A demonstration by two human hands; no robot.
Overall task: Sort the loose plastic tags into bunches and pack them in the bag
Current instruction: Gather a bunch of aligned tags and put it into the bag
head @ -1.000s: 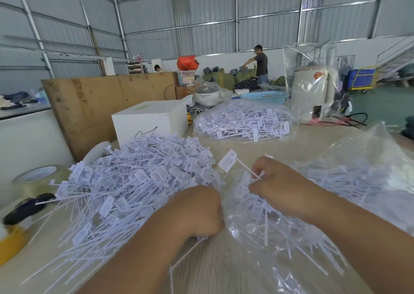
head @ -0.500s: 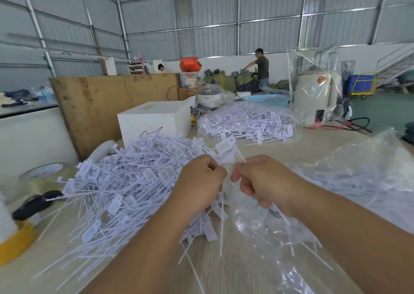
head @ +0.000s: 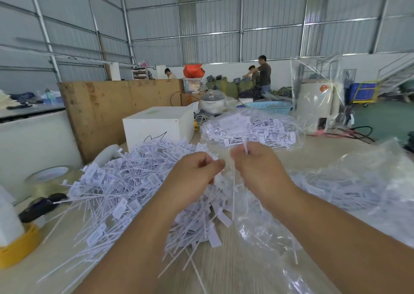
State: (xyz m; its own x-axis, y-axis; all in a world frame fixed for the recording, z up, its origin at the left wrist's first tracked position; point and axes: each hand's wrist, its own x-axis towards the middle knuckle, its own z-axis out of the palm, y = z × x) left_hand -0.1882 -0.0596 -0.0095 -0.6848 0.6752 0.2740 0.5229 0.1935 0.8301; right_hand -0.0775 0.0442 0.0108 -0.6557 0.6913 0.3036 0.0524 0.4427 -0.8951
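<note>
On the table (head: pixel 324 157) before us, the biggest thing is the loose pile of tags (head: pixel 116 188), white plastic strips with small flat heads, spread over the left half and reaching under our left forearm. To the right lies a wide clear bag (head: pixel 367 195), crumpled and open towards us, with more tags showing through its film. Farther back sits a second bag (head: pixel 253 130), also clear and filled with tags, with a white label on top whose print we cannot read. Left of it stands a white box (head: pixel 159 125) with a black scribbled line on its front face. Behind the box a brown board (head: pixel 112 107) stands upright. At the back right a white appliance (head: pixel 315 107) is wrapped in clear film, and a blue basket (head: pixel 271 107) lies near it. At the left edge we see a roll of tape (head: pixel 47 179), and below it a yellow cap (head: pixel 20 246) on something white.

Both our hands are raised close together over the near edge of the pile. Our left hand (head: pixel 197 177) has its fingers curled round a bunch (head: pixel 208 217) of tags whose tails hang down beneath it towards the table. Our right hand (head: pixel 257 168) pinches a single tag (head: pixel 233 195); its end pokes up between the fingers and its thin tail drops straight down between the two hands. Any print on the tag heads is too small to read.
</note>
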